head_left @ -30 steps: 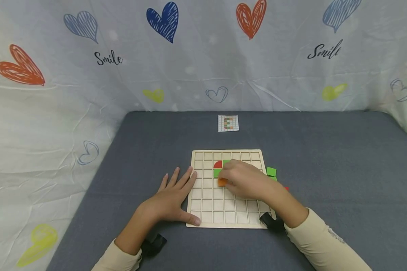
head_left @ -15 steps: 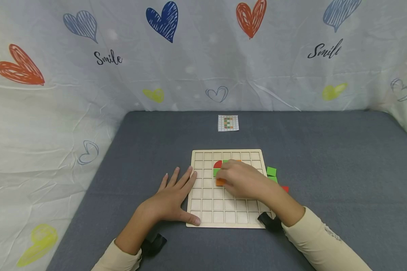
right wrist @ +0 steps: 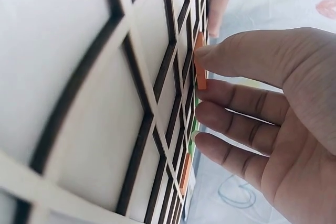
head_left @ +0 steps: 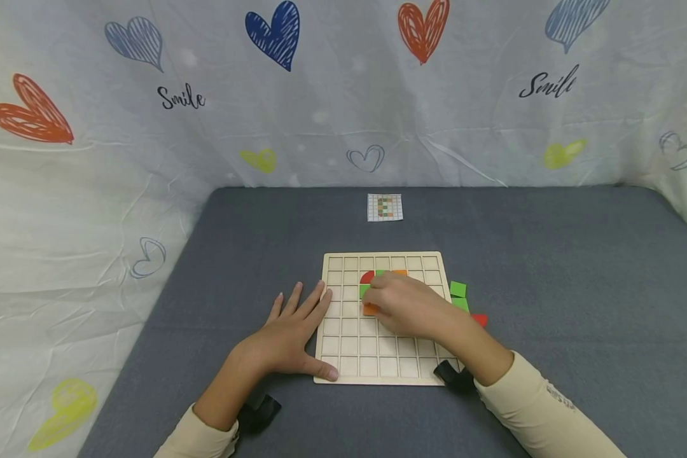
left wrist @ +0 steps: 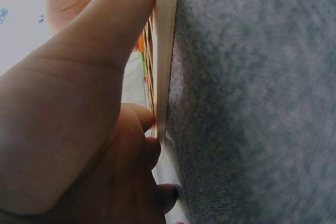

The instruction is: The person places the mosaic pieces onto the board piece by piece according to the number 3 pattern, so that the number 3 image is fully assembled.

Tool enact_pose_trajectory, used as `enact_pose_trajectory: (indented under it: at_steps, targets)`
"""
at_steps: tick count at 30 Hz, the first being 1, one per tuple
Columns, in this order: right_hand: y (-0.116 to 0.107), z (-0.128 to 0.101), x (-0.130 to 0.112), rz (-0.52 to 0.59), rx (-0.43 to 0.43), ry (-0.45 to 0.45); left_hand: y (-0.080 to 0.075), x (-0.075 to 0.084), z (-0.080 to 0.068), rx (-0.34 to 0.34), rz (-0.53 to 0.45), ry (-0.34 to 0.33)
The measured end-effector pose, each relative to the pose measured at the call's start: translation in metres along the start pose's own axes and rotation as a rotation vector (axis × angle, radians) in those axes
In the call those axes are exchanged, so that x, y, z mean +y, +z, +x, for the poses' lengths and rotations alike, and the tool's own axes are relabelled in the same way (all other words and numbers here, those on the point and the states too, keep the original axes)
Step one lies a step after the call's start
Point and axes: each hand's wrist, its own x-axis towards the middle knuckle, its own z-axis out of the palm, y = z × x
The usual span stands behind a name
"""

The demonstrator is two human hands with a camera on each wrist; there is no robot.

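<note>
A grey table [head_left: 549, 267] bears a wooden grid board [head_left: 343, 369], loose tiles [head_left: 458, 290] and a pattern card [head_left: 385, 207].

Lighting: even, bright, soft shadows. Head view sharp, edges bowed. Wrist views: close, blurred foreground, slightly overexposed.

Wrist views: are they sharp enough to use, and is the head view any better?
Left wrist: the left hand fills the near field, soft; the board shows edge-on, the cloth blurred. Right wrist: the near board is smeared and stretched; the fingers and orange tile are sharper. Head: evenly lit and sharp, slight wide-angle bend.
</note>
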Motion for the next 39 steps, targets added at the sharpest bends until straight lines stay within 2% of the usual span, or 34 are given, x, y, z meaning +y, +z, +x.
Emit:
enact_pose_trajectory:
  at_steps: [15, 29, 39]
  targets:
    - [0.0013, 0.0026, -0.0081, -0.073, 0.005, 0.034, 0.0008, 0.0000, 0.0006, 0.003, 0.007, 0.005]
    - [0.0026, 0.0036, -0.0069, -0.052, -0.005, 0.019, -0.0008, 0.0008, -0.0008, 0.004, -0.015, -0.005]
    - [0.0025, 0.0006, -0.0083, -0.035, -0.008, 0.031, -0.0009, 0.0013, -0.0003, 0.004, 0.005, 0.014]
